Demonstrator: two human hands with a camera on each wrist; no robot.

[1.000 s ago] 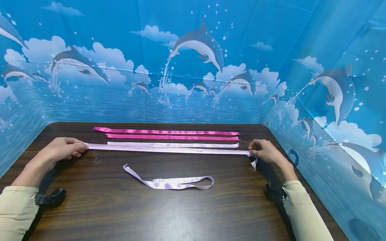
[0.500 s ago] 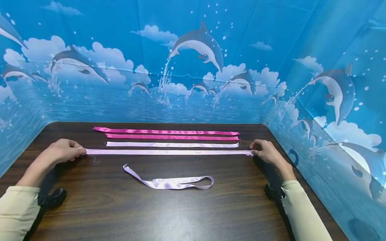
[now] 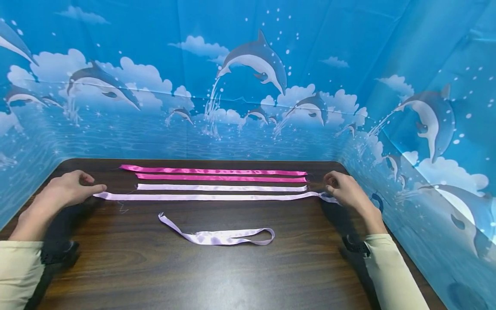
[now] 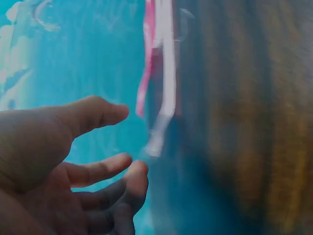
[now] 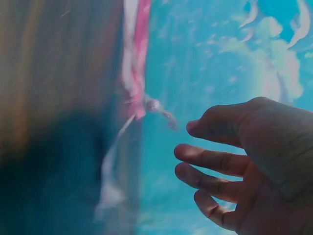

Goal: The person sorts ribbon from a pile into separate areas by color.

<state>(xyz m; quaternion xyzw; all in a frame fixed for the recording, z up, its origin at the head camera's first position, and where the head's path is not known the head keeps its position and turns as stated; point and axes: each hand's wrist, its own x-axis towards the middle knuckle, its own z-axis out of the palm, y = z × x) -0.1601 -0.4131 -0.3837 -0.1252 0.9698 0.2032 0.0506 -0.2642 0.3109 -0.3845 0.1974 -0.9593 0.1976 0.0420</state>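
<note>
A long pale lavender ribbon (image 3: 217,197) lies stretched across the table, its right end twisted. My left hand (image 3: 67,189) is just beyond its left end; in the left wrist view that hand (image 4: 73,152) has thumb and fingers spread apart, with the ribbon's tip (image 4: 155,144) free of them. Near the twisted right end is my right hand (image 3: 346,189). Its fingers (image 5: 215,159) are parted and hold nothing in the right wrist view, which is blurred. Behind the ribbon lie a second lavender ribbon (image 3: 221,187) and two hot pink ribbons (image 3: 221,178), roughly parallel.
Nearer the front, another lavender ribbon (image 3: 217,237) lies loosely folded with a loop at its right. The dark wood table (image 3: 174,275) is bordered at the back and sides by a blue dolphin-print sheet (image 3: 155,137). Loose threads (image 3: 123,207) lie left of centre.
Both hands have let go of the ends of the front lavender ribbon, which they held taut before. The left hand has moved left and the right hand slightly right and up.
</note>
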